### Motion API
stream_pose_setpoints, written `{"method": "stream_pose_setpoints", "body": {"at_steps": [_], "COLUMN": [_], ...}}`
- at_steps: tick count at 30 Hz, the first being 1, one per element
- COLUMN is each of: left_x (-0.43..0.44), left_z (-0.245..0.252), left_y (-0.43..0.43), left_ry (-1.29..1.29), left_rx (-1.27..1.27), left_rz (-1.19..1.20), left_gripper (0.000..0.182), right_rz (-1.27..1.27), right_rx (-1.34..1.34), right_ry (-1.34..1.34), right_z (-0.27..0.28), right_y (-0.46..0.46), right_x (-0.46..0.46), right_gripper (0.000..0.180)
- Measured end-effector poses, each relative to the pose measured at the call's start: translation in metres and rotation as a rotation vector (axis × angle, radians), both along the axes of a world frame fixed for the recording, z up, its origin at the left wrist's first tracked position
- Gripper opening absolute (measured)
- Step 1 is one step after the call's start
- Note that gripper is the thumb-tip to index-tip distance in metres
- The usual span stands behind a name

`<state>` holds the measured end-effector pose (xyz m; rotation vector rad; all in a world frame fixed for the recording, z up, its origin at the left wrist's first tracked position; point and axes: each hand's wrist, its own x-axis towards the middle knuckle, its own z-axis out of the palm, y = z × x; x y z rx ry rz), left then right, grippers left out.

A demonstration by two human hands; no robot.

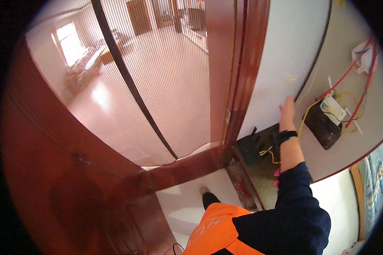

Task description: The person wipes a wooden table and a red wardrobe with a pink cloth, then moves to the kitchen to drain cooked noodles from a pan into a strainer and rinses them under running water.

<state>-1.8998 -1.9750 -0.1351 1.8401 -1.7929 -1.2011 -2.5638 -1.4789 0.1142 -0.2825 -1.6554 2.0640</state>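
Note:
My right hand (286, 115), with a black band (288, 136) at the wrist, is raised to the white wall (284, 47) right of the doorway. Its fingers point up, just below a pale wall switch (291, 79), and nothing shows in the hand. Whether the fingertips touch the wall, I cannot tell. My left hand is out of view. Before me, a mesh door curtain (178, 95) with a dark centre strip (127, 79) hangs in a reddish wooden door frame (221, 73).
A reddish door (67, 178) stands open at left, above a raised threshold (185, 165). Right of my arm, a white router (333, 108) with yellow cables sits against a dark board (320, 126), near red cords (365, 89). A black box (250, 149) lies low by the frame.

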Motion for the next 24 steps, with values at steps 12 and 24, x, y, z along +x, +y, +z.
{"method": "stream_pose_setpoints", "body": {"at_steps": [12,24], "left_x": [-0.128,-0.551], "left_z": [0.054,0.144], "left_y": [-0.151,-0.254], "left_ry": [-0.185,0.545], "left_rx": [-0.237,-0.166], "left_rz": [-0.315,-0.843], "left_gripper": [0.036,0.027], "right_rz": [-0.047,-0.425], "right_rx": [-0.067,0.427], "right_ry": [-0.014,-0.032], "right_z": [-0.004,-0.006], "right_y": [0.062,-0.047], "right_x": [-0.094,-0.048], "right_gripper": [0.089,0.067]}}
